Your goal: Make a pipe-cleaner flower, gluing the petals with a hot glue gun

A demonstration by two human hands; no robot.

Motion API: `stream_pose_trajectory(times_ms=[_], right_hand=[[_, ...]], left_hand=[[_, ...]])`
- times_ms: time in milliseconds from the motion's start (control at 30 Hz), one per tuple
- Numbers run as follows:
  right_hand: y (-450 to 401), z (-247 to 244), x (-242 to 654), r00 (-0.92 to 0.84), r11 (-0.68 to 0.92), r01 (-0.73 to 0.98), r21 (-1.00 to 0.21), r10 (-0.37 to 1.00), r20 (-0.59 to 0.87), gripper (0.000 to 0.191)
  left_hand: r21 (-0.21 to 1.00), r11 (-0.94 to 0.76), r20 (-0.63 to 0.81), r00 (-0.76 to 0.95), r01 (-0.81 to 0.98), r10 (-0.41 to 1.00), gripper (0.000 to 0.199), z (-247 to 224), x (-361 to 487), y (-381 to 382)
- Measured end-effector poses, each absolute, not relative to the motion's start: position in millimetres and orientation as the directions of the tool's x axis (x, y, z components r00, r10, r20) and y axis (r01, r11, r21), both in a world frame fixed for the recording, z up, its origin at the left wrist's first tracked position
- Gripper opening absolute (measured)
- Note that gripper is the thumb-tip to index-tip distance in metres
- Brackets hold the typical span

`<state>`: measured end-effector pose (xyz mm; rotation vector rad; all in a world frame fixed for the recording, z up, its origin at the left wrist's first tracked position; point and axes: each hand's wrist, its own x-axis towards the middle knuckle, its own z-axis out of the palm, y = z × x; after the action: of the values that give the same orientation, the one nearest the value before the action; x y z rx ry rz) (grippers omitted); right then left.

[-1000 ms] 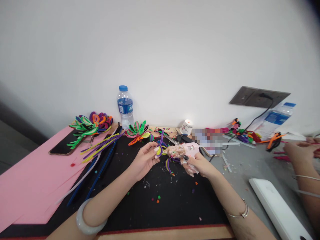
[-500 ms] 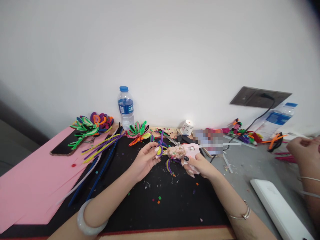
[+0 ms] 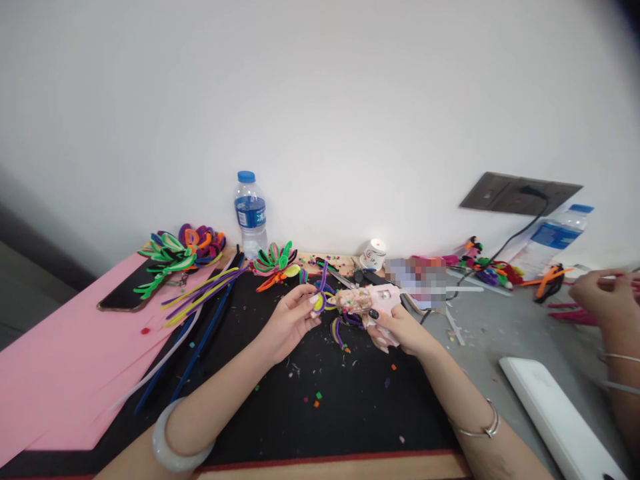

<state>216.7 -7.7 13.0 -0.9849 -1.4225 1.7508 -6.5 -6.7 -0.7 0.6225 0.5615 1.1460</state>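
Observation:
Between its thumb and fingers my left hand (image 3: pixel 295 315) pinches a looped purple and yellow pipe-cleaner piece (image 3: pixel 320 304). My right hand (image 3: pixel 393 327) is wrapped round the handle of a pale pink glue gun (image 3: pixel 383 298), whose nozzle points left, close to the looped piece. A glue stick (image 3: pixel 463 289) sticks out of the gun's back. More curled purple and yellow strands (image 3: pixel 338 332) lie on the black mat (image 3: pixel 350 413) below the nozzle. Whether the nozzle touches the piece is too small to tell.
Pipe-cleaner bunches (image 3: pixel 187 250), a phone (image 3: pixel 125 287) and pink paper (image 3: pixel 60 373) lie left. A bottle (image 3: pixel 250 217) and paper cup (image 3: pixel 373 255) stand by the wall. Scissors (image 3: pixel 345 279) lie behind my hands. At right are a white case (image 3: pixel 555 413) and another person's hands (image 3: pixel 603 293).
My hands and the glue gun have stayed nearly in place. The other person's hands at the right have shifted slightly. The whole view has moved very little.

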Motion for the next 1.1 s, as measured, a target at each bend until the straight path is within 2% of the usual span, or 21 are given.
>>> stream_pose_trajectory(times_ms=[1100], right_hand=[[-7.8, 15.2, 214.5, -0.474, -0.17, -0.095, -0.981, 0.874, -0.106, 0.031]], left_hand=[[0.733, 0.333, -0.11, 0.38, -0.593, 0.918, 0.015, -0.8, -5.1, -8.9]])
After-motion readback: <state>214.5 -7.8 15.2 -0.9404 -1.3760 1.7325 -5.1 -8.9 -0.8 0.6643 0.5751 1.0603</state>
